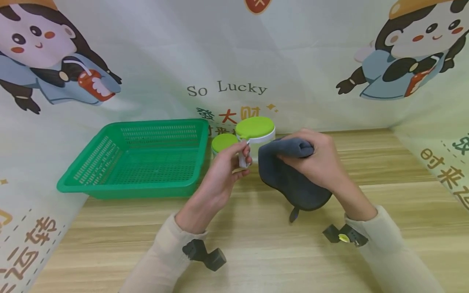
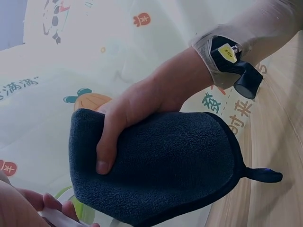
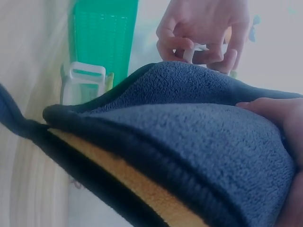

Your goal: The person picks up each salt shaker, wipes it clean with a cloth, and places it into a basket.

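Observation:
My left hand [image 1: 221, 175] curls its fingers round a slim white handle [image 1: 243, 159], which overlaps the front of a larger clear jar [image 1: 255, 134] with a lime-green lid and white rim. A smaller jar [image 1: 223, 142] with the same green lid stands to its left, partly behind that hand. My right hand [image 1: 316, 156] grips a folded dark grey-blue towel [image 1: 305, 185] just right of the larger jar. Its thumb presses on the fuzzy cloth [image 2: 165, 161] in the left wrist view. An orange underside [image 3: 118, 165] and a hanging loop [image 1: 294, 214] show on the towel.
A green plastic basket [image 1: 133, 189] with slotted walls stands at the left on the wood-grain table [image 1: 256, 252]. Behind the table hangs a printed backdrop [image 1: 293, 53] with cartoon figures and lettering, which also runs down both sides.

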The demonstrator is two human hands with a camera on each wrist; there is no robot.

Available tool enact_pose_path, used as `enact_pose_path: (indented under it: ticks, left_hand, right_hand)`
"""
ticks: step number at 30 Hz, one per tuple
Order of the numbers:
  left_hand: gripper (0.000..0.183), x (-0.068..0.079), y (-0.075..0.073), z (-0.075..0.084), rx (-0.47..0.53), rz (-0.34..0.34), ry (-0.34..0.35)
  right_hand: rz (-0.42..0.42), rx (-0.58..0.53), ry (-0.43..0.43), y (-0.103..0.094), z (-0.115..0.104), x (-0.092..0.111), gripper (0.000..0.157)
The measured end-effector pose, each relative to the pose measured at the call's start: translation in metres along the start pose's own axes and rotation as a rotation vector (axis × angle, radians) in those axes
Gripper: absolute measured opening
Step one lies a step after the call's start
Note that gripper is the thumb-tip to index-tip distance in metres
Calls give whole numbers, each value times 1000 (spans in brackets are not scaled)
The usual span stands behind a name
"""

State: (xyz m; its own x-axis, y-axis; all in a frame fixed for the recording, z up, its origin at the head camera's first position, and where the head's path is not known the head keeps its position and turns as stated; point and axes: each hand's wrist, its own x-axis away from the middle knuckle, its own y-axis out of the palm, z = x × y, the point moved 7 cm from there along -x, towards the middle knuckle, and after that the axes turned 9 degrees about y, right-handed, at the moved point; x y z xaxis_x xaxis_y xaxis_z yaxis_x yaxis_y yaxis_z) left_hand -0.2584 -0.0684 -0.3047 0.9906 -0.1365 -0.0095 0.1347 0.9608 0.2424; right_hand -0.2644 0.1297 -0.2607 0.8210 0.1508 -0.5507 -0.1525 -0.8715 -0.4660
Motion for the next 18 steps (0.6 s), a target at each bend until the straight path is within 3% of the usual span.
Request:
enact_pose_path:
  ticks: [5,10,14,18]
  left_hand:
    - [27,1,2,3,-2,-1,4]
    - [27,1,2,3,-3,-1,11]
    - [27,2,4,1,-16,-19,14]
    - [27,3,7,1,-21,-34,11]
  right_hand:
    - [72,11,6,-10,7,-2,25]
    - [153,54,116,-21,18,-4,23]
    - [172,69,210,-25,23,-6,24]
    - [176,79,251,-26,26,-7,24]
